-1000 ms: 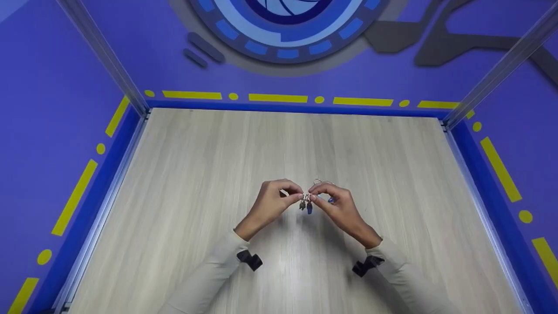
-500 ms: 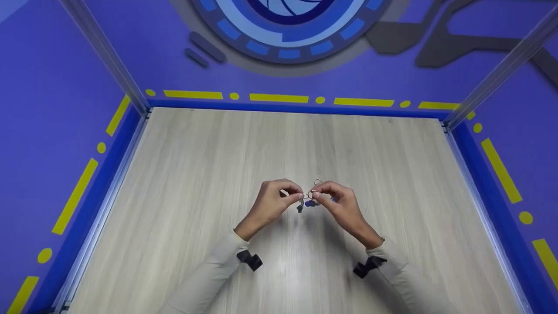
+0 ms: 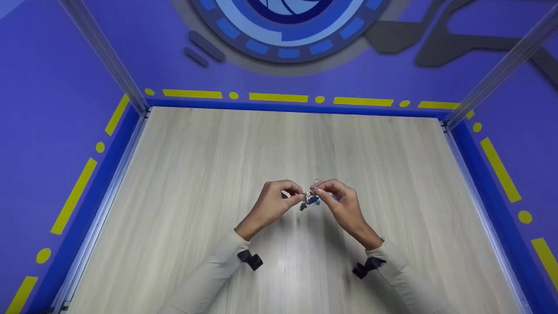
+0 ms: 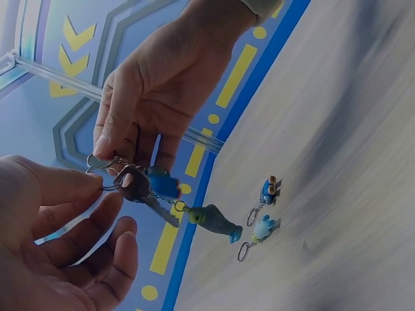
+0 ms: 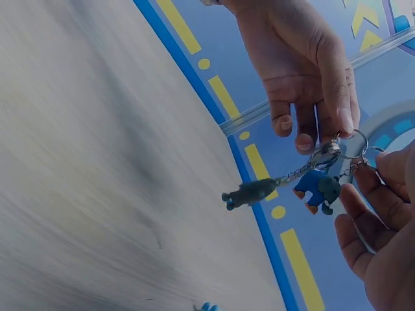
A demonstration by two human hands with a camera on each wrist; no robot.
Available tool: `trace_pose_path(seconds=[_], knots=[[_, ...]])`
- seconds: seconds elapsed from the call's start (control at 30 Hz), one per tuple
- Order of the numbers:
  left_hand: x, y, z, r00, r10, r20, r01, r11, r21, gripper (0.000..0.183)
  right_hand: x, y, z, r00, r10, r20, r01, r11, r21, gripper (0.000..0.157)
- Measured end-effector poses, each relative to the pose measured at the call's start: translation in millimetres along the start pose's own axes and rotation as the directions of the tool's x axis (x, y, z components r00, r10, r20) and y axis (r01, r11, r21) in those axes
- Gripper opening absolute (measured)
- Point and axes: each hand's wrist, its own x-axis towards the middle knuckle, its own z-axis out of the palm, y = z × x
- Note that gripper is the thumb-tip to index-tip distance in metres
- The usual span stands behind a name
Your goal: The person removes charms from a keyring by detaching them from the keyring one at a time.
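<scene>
In the head view my left hand (image 3: 279,200) and right hand (image 3: 342,205) meet above the table. Between thumb and finger, my left hand pinches a metal key ring (image 5: 353,142). From it hang a key (image 4: 139,188) and a grey-green fish-like charm (image 4: 214,220) on a chain. My right hand pinches the metal ring or chain of a blue charm with a grey head (image 5: 318,188), close against the key ring. The rings touch or overlap; whether they are linked cannot be told. The fingertips partly hide them.
Two more keychains lie on the wood-grain table (image 3: 218,165): a blue one with brown parts (image 4: 268,191) and a light blue one (image 4: 264,227). Blue panels (image 3: 279,83) with yellow marks border the table at the back and sides.
My right hand has shifted slightly right. The blue charm, which hung straight down, has swung toward the right hand. My left hand stays nearly still.
</scene>
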Motion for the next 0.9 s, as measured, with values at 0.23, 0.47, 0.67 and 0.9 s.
trace_pose_path(seconds=[0.23,0.47,0.67,0.9], knots=[[0.0,6.4,2.4,0.999,0.039,0.001,-0.039,0.993,0.109,0.003,1.7,-2.8,0.3,0.999,-0.035,-0.022,0.033,0.995,-0.090,0.006],[-0.3,15.1,4.5,0.989,0.151,0.008,-0.149,0.967,0.208,0.003,1.0,-5.1,1.4,0.998,-0.067,-0.018,0.064,0.990,-0.123,0.010],[0.4,13.3,4.7,0.993,0.114,-0.042,-0.108,0.985,0.133,0.004,-0.3,-6.8,-0.7,0.997,-0.069,-0.022,0.066,0.988,-0.140,0.005],[0.3,8.9,4.4,0.993,0.044,-0.111,-0.041,0.999,0.031,0.011,-1.6,-6.1,-3.0,0.999,-0.031,-0.035,0.027,0.994,-0.106,0.009]])
